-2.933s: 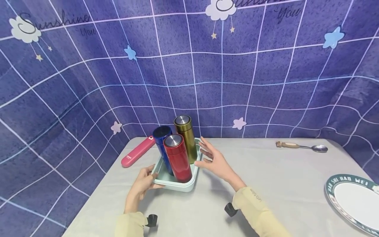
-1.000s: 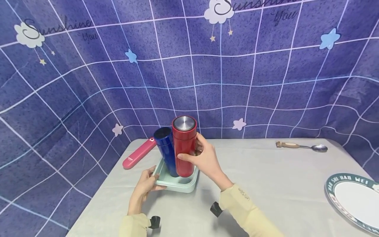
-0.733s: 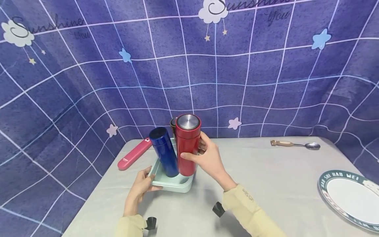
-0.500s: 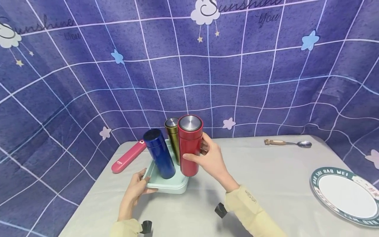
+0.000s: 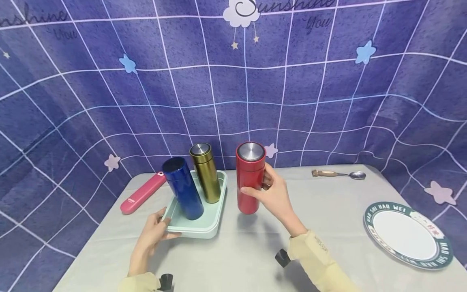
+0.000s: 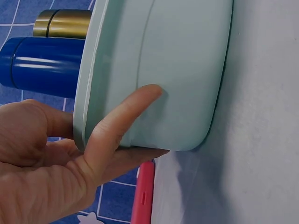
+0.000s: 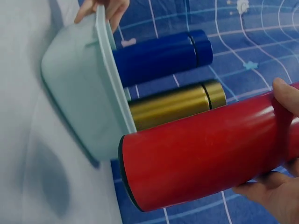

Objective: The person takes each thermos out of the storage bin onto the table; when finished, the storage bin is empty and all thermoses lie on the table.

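Observation:
My right hand (image 5: pixel 273 195) holds a red thermos (image 5: pixel 250 182) with a steel-topped lid, upright in the air to the right of a mint-green plastic box (image 5: pixel 198 232). Its shadow falls on the table beneath it. In the right wrist view, the thermos (image 7: pixel 201 156) shows its dark-rimmed base clear of the box. My left hand (image 5: pixel 153 230) grips the box at its near left corner; in the left wrist view, one finger of that hand (image 6: pixel 112 126) lies along the outer wall. Inside the box stand a blue thermos (image 5: pixel 184 190), leaning a little, and a gold thermos (image 5: pixel 208 174) behind it.
A pink-red elongated case (image 5: pixel 142 193) lies left of the box. At the back right is a spoon (image 5: pixel 337 174) with a wooden handle. A white plate (image 5: pixel 405 235) with a green patterned rim sits at the right. A blue grid-patterned curtain (image 5: pixel 255 89) hangs behind the table.
My right hand, at first beside the box with nothing held, has taken the red thermos, lifted it out and carried it right. The left hand keeps its hold. The head view has turned right.

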A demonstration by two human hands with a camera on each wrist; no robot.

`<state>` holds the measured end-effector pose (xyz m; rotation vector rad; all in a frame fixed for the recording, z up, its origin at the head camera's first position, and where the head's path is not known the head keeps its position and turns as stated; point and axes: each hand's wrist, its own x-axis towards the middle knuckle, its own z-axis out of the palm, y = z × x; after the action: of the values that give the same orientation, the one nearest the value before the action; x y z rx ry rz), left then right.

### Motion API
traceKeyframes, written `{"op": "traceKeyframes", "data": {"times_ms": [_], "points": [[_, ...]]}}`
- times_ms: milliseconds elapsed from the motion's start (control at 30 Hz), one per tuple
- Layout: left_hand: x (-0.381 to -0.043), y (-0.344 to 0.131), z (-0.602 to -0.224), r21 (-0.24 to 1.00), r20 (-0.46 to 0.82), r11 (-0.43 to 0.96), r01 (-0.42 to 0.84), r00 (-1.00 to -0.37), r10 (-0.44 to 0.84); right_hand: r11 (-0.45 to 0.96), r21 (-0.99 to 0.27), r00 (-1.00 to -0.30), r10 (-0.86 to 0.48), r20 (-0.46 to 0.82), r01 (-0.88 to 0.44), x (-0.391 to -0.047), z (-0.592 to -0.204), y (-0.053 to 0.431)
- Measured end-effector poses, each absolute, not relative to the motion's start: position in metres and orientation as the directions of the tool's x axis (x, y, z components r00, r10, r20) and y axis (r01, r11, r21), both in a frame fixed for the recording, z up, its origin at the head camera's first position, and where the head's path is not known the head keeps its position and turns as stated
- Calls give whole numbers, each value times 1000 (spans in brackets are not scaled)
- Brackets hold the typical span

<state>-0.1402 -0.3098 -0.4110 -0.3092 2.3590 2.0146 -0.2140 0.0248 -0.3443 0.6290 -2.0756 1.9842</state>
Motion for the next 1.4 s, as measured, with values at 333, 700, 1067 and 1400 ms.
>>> {"op": "traceKeyframes", "data": {"times_ms": [333, 700, 1067, 1400], "points": [[-140, -311, -410, 974, -157, 142, -174, -980, -125, 67, -917, -918, -78, 389, -394, -229, -361, 64], [-141, -312, -408, 969, -166, 164, -185, -978, -123, 124, -937, -942, 33, 334, -327, -238, -368, 98], [-143, -313, -409, 969, -174, 156, -191, -978, -119, 192, -946, -940, 174, 294, -260, -247, -387, 137], [-142, -313, -407, 970, -167, 158, -183, -980, -110, 250, -951, -933, 264, 245, -179, -257, -402, 163]]}}
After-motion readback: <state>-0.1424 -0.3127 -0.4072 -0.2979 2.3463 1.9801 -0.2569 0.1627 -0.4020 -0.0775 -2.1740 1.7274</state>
